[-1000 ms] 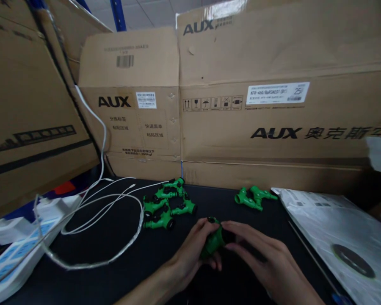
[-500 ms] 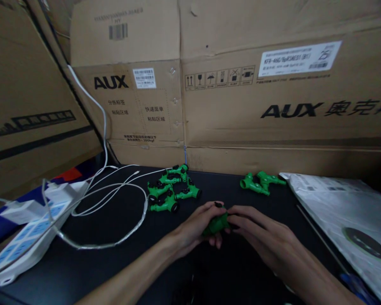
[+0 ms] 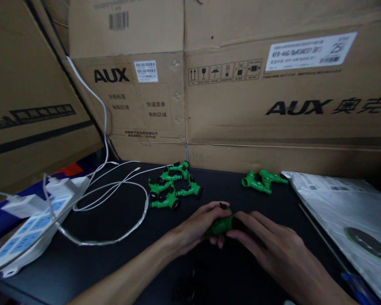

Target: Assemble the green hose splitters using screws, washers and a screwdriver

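My left hand is wrapped round a green plastic Y-shaped hose splitter, with the thumb on top near a small black lever. From the other side my right hand is closed on the splitter's right end, where a dark ring shows between thumb and fingers. The fingertips hide part of that end. Several similar green splitters with black fittings lie in a group to the far left of my hands. Two plain green pieces without visible black parts rest at the back right.
A white power strip with plugged-in adapters stands at the left, with looping white cables. Large cardboard boxes wall off the back. A plastic-wrapped package lies at the right. Dark small parts sit at the front.
My right hand has shifted its grip on the splitter's right end, its thumb now lower and the dark ring more visible. The view has moved slightly.
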The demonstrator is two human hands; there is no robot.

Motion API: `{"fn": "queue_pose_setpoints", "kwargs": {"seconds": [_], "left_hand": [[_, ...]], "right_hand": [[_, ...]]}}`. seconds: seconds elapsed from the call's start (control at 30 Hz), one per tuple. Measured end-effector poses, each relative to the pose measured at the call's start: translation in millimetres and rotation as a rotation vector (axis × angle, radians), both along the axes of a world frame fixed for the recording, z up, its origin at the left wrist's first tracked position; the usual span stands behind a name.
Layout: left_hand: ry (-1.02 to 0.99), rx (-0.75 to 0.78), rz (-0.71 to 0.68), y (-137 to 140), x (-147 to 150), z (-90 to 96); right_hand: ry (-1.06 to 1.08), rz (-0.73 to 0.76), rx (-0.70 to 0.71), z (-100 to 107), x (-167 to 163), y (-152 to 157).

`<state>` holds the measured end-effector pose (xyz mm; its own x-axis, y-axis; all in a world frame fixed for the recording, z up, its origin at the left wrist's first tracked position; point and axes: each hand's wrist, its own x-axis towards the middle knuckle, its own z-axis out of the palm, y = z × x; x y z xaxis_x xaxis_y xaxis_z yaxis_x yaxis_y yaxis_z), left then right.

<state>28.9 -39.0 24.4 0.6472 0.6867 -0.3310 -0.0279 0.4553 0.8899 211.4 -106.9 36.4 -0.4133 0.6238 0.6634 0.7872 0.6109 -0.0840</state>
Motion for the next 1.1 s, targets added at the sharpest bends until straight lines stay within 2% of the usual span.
{"fn": "queue_pose_setpoints", "kwargs": {"seconds": [0.13,0.23,0.4,0.57,0.77,0.9,1.1], "left_hand": [[-0.008,-0.015,-0.009,0.7,-0.3,0.4],[-0.030,0.000,-0.025,0.9,-0.1,0.3],[-0.061,-0.011,-0.021,1.0,0.1,0.9],[-0.056,-0.019,-0.010,0.6,-0.4,2.9],[-0.031,-0.026,-0.018,0.3,-0.4,2.2],[-0.021,-0.040,0.042,-1.0,0.4,2.0],[-0.008,-0.025,0.088,-2.5,1.0,2.4]], "right_hand": [[0.054,-0.026,-0.137,1.7,3.9,-0.6],[0.042,-0.049,-0.139,3.6,7.5,-1.5],[0.022,0.052,-0.210,5.9,7.4,-1.3],[0.011,-0.024,-0.209,4.1,11.4,0.2],[-0.039,0.069,-0.269,5.2,15.1,-1.9],[0.012,0.052,-0.239,-0.6,13.4,1.1],[0.008,-0.060,-0.144,-3.2,8.9,2.2]]}}
